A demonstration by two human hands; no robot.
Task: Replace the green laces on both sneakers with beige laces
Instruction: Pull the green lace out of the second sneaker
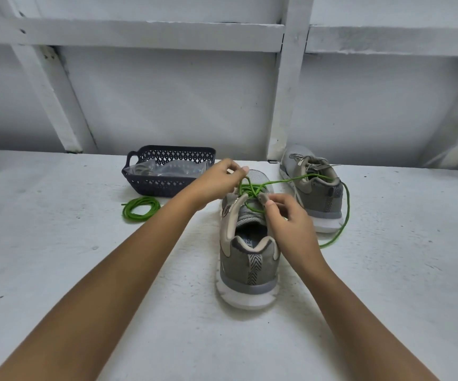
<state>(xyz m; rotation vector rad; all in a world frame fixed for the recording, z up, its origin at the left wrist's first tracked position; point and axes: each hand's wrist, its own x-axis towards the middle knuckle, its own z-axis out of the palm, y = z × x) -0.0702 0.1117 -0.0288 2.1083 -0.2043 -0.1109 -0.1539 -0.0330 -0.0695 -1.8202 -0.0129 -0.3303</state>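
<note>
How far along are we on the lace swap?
Done: a coiled green lace lies by the basket; the far sneaker looks laceless. In hand: left hand pinches the threaded green lace; right hand pinches the near sneaker by its eyelets. Left: beige laces on both.

Matt grey mesh cloth and suede-like panels clad the near sneaker (247,259) and far sneaker (318,193), on white foam-like soles. The green lace (344,210) and coiled green lace (140,210) are woven cord. A glossy clear plastic bag (175,169) fills the dark perforated plastic basket (156,187) on the rough, white-painted worktop (85,257).
</note>
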